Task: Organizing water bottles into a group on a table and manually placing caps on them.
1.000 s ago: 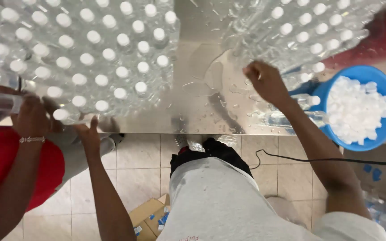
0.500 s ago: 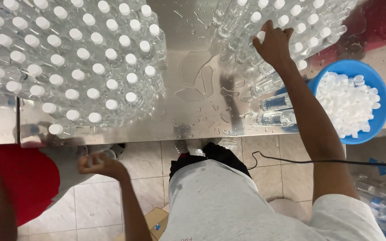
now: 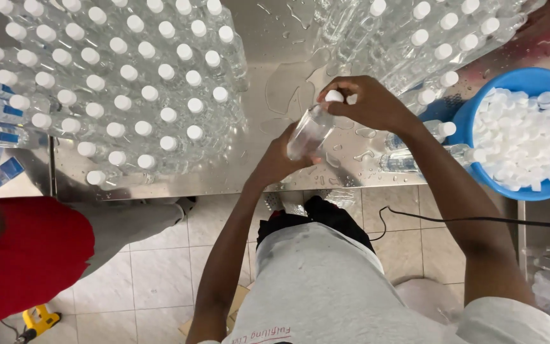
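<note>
My left hand (image 3: 278,159) grips the body of a clear plastic water bottle (image 3: 309,130), tilted over the wet steel table (image 3: 268,83). On its top sits a white cap (image 3: 333,95), and my right hand (image 3: 367,102) closes its fingers over that cap. Just to the right, a blue bowl (image 3: 463,127) full of loose white caps (image 3: 523,140) stands at the table's edge. Two capped bottles (image 3: 415,159) lie on their sides between my right forearm and the bowl.
Several capped bottles (image 3: 116,83) stand in rows on the left of the table, more (image 3: 434,38) at the back right. A person in red (image 3: 30,255) stands at my left. A black cable (image 3: 479,220) crosses the tiled floor; a yellow tool (image 3: 38,318) lies below.
My right hand came back from the far bottles toward me. My left hand rose from below the table edge and took the bottle. The other person's hand left the table.
</note>
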